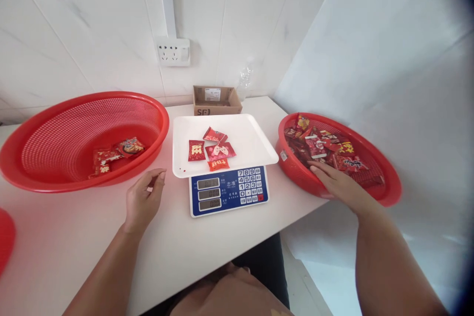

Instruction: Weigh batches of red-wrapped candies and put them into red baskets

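Several small red snack packets lie on the white pan of a digital scale with a blue keypad panel. My left hand hovers by the pan's front left corner, its fingers curled with thumb and forefinger together and nothing visible between them. At the right, my right hand reaches over the near rim of a red plastic basket. Its fingers are stretched out, the tips close to the many wrapped snack packets inside. I cannot tell whether they touch one.
A large red perforated basket with several packets stands at the left. Behind the scale are an open cardboard box and clear plastic. Part of another red container shows at the left edge. The white table ends near my body.
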`<state>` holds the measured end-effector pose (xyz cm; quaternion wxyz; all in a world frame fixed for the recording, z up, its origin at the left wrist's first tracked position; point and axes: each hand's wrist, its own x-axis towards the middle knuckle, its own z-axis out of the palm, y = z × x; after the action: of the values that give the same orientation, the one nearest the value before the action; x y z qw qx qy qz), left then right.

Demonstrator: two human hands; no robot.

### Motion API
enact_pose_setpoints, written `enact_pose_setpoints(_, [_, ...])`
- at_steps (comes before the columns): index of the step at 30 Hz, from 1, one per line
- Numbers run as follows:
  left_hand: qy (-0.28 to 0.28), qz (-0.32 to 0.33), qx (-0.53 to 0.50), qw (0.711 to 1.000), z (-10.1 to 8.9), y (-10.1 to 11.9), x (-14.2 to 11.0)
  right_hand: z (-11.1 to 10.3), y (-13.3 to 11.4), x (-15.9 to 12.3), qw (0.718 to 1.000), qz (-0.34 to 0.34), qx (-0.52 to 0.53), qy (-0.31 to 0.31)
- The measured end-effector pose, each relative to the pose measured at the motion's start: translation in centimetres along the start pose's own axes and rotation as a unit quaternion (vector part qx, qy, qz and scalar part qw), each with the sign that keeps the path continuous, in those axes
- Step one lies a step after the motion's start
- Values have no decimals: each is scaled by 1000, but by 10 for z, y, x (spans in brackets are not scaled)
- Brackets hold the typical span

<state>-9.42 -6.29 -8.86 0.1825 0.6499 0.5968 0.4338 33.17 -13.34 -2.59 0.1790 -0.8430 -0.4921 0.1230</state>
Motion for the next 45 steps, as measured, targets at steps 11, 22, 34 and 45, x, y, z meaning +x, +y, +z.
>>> enact_pose_setpoints(11, [9, -2, 12, 1000, -4, -5, 3, -4, -2, 35, 993, -55, -9, -108])
enact_pose_setpoints(22, [-6, -30, 31, 999, -4, -7, 3, -9, -10, 25, 990, -102, 91, 21])
enact_pose_setpoints(34, [1, -17, 25, 1000, -5, -3, 4, -8, -17, 29, 966, -116, 173, 154])
enact_pose_setpoints(45, [8, 13, 13, 1000, -5, -5, 3, 29, -115, -6, 943, -294, 157, -1])
